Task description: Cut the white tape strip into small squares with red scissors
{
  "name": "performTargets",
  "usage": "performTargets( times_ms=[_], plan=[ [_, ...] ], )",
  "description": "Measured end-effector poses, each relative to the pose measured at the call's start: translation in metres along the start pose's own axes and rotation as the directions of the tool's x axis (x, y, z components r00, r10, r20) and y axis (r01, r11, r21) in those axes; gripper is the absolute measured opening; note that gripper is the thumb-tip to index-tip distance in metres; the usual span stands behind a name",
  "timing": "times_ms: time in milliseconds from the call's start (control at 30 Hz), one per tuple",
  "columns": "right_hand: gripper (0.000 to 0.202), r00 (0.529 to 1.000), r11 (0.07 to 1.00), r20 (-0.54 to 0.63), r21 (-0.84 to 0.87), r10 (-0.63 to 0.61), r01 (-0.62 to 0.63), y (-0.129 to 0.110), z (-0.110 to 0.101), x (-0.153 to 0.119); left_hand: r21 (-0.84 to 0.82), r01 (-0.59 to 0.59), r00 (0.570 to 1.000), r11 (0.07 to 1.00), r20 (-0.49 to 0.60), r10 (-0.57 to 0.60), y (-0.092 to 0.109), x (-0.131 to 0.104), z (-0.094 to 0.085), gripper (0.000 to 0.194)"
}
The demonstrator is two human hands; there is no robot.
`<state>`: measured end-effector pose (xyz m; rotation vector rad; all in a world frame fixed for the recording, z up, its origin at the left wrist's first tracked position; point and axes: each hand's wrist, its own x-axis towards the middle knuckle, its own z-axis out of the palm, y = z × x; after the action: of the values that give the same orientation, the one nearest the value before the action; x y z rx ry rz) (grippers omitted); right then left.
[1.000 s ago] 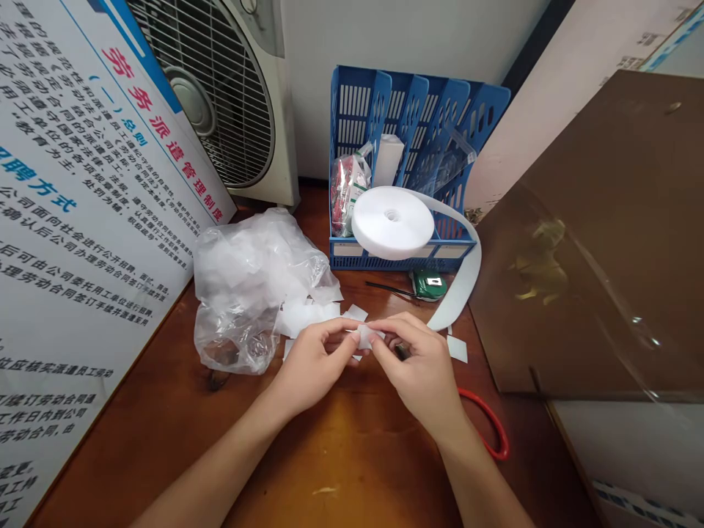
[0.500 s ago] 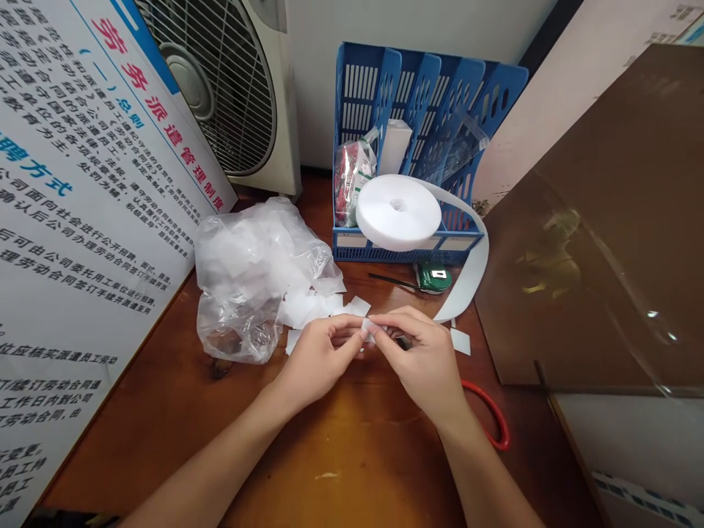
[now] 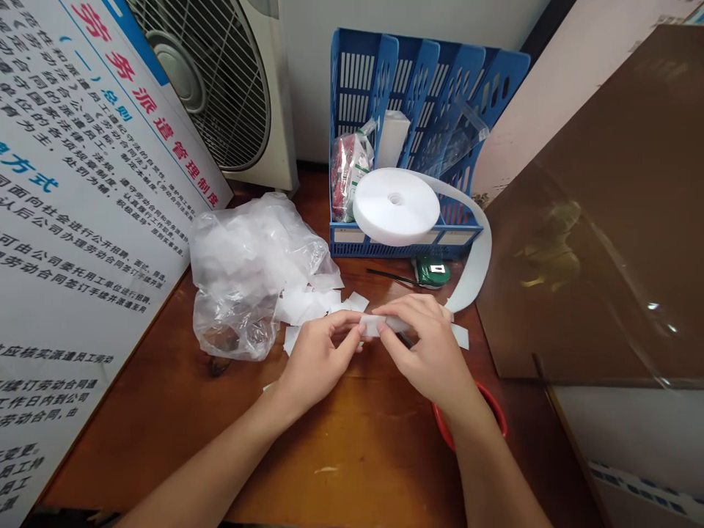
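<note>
My left hand [image 3: 319, 350] pinches the end of a white tape strip [image 3: 373, 325] between thumb and fingers. My right hand [image 3: 426, 336] is closed on the same strip a little to the right. The strip seems to run behind my right hand to a wide white tape roll [image 3: 396, 206], likely hook-and-loop tape. Red handles [image 3: 496, 412], looking like those of scissors, show beside and under my right wrist. Whether my right hand also holds them I cannot tell. Cut white pieces [image 3: 308, 304] lie just beyond my left hand.
A clear plastic bag [image 3: 236, 323] of white pieces lies left on the wooden table [image 3: 330, 440]. Behind stand a blue file rack [image 3: 357, 81] and a fan [image 3: 280, 95]. A green tape measure [image 3: 432, 271] sits before the rack. A printed board [image 3: 99, 242] leans left, a brown panel [image 3: 594, 293] right.
My right hand has shifted slightly right along the strip, so more of it shows between my hands. More of the red handles shows left of my wrist. The view has moved slightly.
</note>
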<state>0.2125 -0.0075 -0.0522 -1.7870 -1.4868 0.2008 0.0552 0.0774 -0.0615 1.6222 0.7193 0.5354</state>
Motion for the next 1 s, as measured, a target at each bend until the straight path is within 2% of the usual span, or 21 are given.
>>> performTargets(
  times_ms=[100,167,367,467,567,633,667,733,800,900,1000],
  plan=[
    [0.017,0.998,1.0,0.065,0.023,-0.01,0.009,0.002,-0.004,-0.001,0.037,0.026,0.999,0.999,-0.03,-0.025,0.0,0.0,0.0,0.025],
    [0.018,0.996,0.999,0.088,0.029,-0.034,0.031,0.001,-0.006,-0.003,0.091,0.04,0.999,0.995,-0.008,-0.039,0.002,-0.001,-0.001,0.026],
    [0.017,0.976,0.992,0.178,-0.003,-0.124,0.126,-0.004,-0.008,-0.008,0.223,-0.043,0.981,0.974,0.196,-0.001,0.016,-0.003,-0.006,0.025],
    [0.015,0.979,0.987,0.137,-0.039,-0.149,0.156,-0.005,-0.008,-0.005,0.183,-0.029,0.976,0.983,0.218,-0.012,0.016,-0.002,-0.008,0.028],
    [0.022,0.993,0.988,0.024,-0.097,-0.119,0.121,-0.006,-0.021,-0.009,0.111,0.051,0.977,0.992,0.201,-0.073,0.01,0.001,-0.01,0.03],
    [0.028,0.998,0.988,-0.045,-0.153,-0.038,0.031,-0.003,-0.037,-0.025,0.067,0.114,0.975,0.991,0.183,-0.124,0.005,0.004,-0.012,0.031],
    [0.025,0.997,0.98,-0.075,-0.196,0.004,-0.019,0.001,-0.046,-0.039,0.045,0.141,0.974,0.989,0.172,-0.147,0.003,0.005,-0.013,0.031],
    [0.013,0.989,0.958,0.037,-0.258,0.144,-0.13,0.014,-0.062,-0.073,0.014,0.177,0.972,0.984,0.153,-0.177,0.002,0.006,-0.014,0.032],
    [0.012,0.948,0.929,0.165,-0.302,0.273,-0.214,0.032,-0.068,-0.109,-0.004,0.197,0.971,0.98,0.14,-0.195,0.002,0.007,-0.015,0.032],
    [0.022,0.926,0.911,0.191,-0.327,0.325,-0.252,0.054,-0.06,-0.143,-0.029,0.214,0.969,0.976,0.136,-0.208,0.003,0.006,-0.014,0.033],
    [0.026,0.917,0.903,0.179,-0.317,0.356,-0.288,0.059,-0.043,-0.144,-0.013,0.19,0.972,0.982,0.144,-0.186,0.002,0.005,-0.014,0.033]
  ],
)
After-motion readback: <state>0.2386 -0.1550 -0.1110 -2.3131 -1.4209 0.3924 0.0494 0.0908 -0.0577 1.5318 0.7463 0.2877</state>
